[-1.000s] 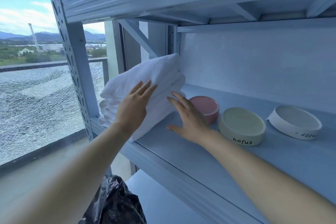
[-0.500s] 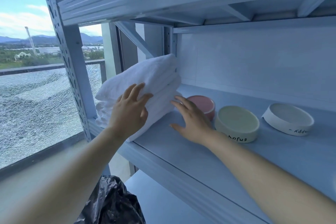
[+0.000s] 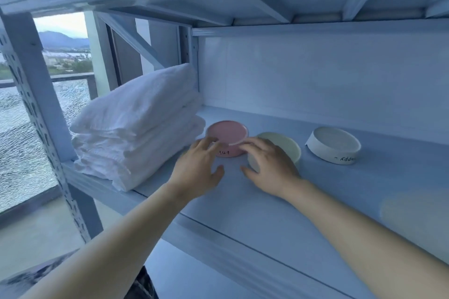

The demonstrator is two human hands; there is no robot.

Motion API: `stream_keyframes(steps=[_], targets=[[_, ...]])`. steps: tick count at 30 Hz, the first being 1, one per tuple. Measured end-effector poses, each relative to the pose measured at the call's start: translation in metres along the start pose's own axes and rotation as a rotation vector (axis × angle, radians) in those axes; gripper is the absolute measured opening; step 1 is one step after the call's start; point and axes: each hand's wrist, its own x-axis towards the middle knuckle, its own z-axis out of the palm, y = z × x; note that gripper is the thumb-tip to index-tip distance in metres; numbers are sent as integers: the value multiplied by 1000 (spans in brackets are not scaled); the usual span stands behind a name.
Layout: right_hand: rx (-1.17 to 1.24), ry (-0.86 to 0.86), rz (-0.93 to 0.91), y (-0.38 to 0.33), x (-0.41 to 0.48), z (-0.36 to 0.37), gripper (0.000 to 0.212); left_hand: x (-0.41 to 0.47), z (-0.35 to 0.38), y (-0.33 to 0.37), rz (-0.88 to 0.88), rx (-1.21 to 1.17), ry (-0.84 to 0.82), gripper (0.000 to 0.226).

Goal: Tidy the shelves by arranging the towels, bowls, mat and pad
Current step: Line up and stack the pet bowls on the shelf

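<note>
Two bare hands reach onto a pale blue metal shelf (image 3: pixel 279 221) and close in on a round pink ceramic bowl (image 3: pixel 227 138), the landmark for everything here. The left hand (image 3: pixel 197 172) is spread at the bowl's near left side, its fingertips touching the wall. The right hand (image 3: pixel 269 167) mirrors it at the near right. Both are loosely curved and not closed, and whether the bowl is truly gripped cannot be told.

A stack of folded white towels (image 3: pixel 136 128) lies just left of the pink bowl, touching or almost touching it. A round cream ceramic bowl (image 3: pixel 284 144) sits just right of it, partly hidden behind the right hand. A round white ceramic bowl (image 3: pixel 334 144) stands further right, well apart.

The step in hand appears to be arranging the bowls. Next, the hands likely need to close on the pink bowl and lift or slide it.

Lettering on the bowls is partly covered and unreadable. No mat or pad can be identified, and a pale blur at the right edge is unclear.
</note>
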Motion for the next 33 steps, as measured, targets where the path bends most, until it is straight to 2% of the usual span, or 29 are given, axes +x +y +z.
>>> stream_keyframes(steps=[7,12,16,22,29,33], targets=[[-112,-31,164,43,-27,-13,55,27,37,32,126,-71,-97,57],[20,-64,291,61,-43,-16,70,42,55,46,143,-162,-132,69],[106,-65,299,66,-47,-10,68,40,65,48,120,-373,-98,63],[59,-111,286,68,-46,-6,66,39,66,43,121,-400,-78,54],[35,-106,266,62,-45,-9,61,37,62,40,87,-415,-53,61],[42,-105,269,61,-46,-10,60,36,59,44,110,-388,-72,53]])
